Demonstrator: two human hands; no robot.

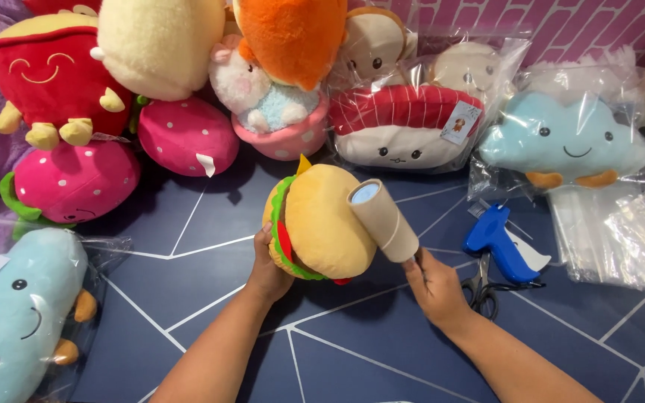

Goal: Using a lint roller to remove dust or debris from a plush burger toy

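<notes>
My left hand [266, 270] grips a burger-shaped plush toy [321, 222] from its left side, holding it just above the dark blue floor [352, 343]. The toy has a tan bun, a green lettuce edge and red patches. My right hand [434, 287] holds the handle of a lint roller [382, 219], whose beige roll presses against the toy's right side.
Plush toys line the back: strawberries [188, 136], a red smiling one [52, 71], an orange one [293, 37], a bagged sushi [404, 130] and bagged blue clouds [565, 142] [16, 313]. A blue tagging gun [496, 240], scissors [481, 289] and clear bags [621, 239] lie at right.
</notes>
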